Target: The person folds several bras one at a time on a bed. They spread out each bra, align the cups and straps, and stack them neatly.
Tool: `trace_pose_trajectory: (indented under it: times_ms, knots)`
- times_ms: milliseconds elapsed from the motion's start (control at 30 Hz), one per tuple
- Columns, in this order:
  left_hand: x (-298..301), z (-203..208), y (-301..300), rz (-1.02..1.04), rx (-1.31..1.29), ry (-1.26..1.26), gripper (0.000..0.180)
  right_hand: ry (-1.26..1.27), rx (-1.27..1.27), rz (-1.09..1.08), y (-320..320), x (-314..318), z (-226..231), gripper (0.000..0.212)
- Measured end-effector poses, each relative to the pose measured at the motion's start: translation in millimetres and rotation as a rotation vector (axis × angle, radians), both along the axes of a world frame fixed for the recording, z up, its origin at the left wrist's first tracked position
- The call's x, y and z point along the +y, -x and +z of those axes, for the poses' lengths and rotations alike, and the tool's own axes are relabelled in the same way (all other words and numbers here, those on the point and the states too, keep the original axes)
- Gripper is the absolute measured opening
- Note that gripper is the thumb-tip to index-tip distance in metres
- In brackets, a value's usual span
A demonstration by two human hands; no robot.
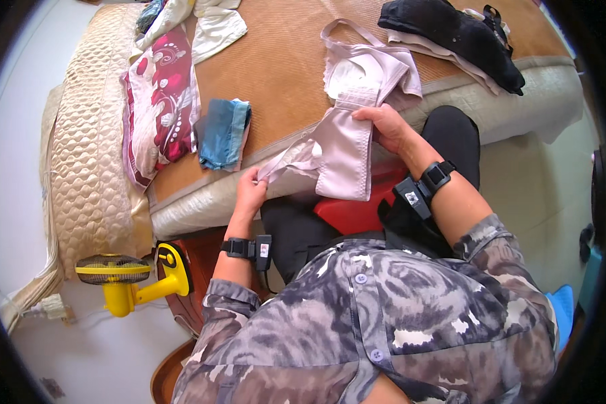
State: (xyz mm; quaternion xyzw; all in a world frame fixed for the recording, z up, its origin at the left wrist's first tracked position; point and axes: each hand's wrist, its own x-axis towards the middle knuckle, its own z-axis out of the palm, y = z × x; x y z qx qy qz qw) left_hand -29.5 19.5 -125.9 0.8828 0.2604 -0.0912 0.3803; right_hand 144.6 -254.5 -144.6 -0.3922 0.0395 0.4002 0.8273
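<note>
A pale pink bra (pixel 347 145) lies partly on the bed's front edge, its cups on the brown mat and one wide side band hanging over toward my lap. My left hand (pixel 250 192) pinches a thin strap of it, pulled out to the left. With its thumb on top, my right hand (pixel 382 126) grips the band just below the cups; the fingers behind the cloth are partly hidden. One cup shows its white inner lining. Left of the bra is a folded blue cloth item (pixel 222 135).
Black and pink bras (pixel 448 34) are stacked at the bed's right. A red patterned folded cloth (pixel 170 94) and white garments (pixel 215 30) lie on the left. The brown mat (pixel 276 67) covers the bed beside a quilted headboard (pixel 91 155). A yellow fan (pixel 121 286) stands lower left.
</note>
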Motion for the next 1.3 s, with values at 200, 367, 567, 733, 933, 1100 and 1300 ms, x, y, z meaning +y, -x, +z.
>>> trace_pose_trajectory:
  times_ms: [200, 367, 567, 733, 933, 1100, 1300]
  knots:
    - [-5, 16, 1, 0.318, -0.292, 0.318, 0.017, -0.016, -0.016, -0.002, 1, 3, 0, 0.023]
    - [-5, 37, -5, 0.04, -0.164, 0.525, 0.015, 0.026, -0.053, 0.0, 1, 0, -1, 0.023]
    - [-21, 58, 3, -0.174, 0.196, 0.745, 0.015, 0.103, 0.054, -0.054, -1, -2, 1, 0.022]
    - [-4, 53, 2, -0.001, -0.056, 1.026, 0.027, 0.075, 0.018, -0.076, -3, -2, 0, 0.021]
    - [29, 70, -25, 0.145, -0.458, 1.259, 0.027, -0.112, 0.033, -0.109, -4, -2, -1, 0.024]
    - [-2, 84, -54, 0.51, -0.783, 0.927, 0.015, -0.171, 0.057, -0.12, -3, 1, -8, 0.025]
    - [-57, 12, -15, 0.193, 0.194, 0.744, 0.042, -0.161, 0.05, -0.144, -1, 6, -13, 0.025]
